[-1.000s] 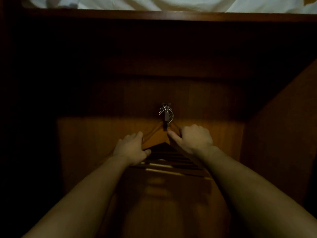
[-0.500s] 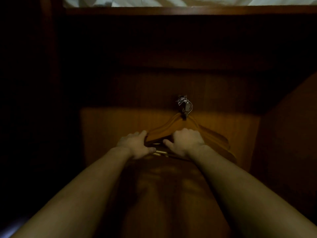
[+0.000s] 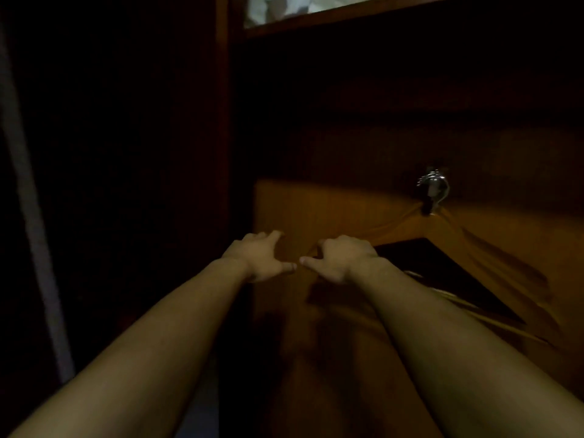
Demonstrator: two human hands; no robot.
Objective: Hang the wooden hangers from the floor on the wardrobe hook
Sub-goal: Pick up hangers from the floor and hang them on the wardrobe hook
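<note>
Several wooden hangers (image 3: pixel 493 257) hang in a bunch from the metal wardrobe hook (image 3: pixel 433 185) at the right, their wire hooks stacked on it. They look blurred. My right hand (image 3: pixel 343 259) is at the hangers' left tip, fingers loosely curled over it and thumb pointing left; no firm grip shows. My left hand (image 3: pixel 260 259) hovers just left of it, fingers loosely curled and holding nothing. The two thumbs nearly meet.
The scene is dim. A lit wooden back panel (image 3: pixel 331 207) lies behind the hands. A dark upright wardrobe post (image 3: pixel 225 121) stands to the left, with a pale strip (image 3: pixel 31 222) further left. White cloth (image 3: pixel 284 7) shows above the top rail.
The view has swung left, so the hook now sits at the right. Both hands have slid off the hangers' left arm toward its tip; the left hand has let go.
</note>
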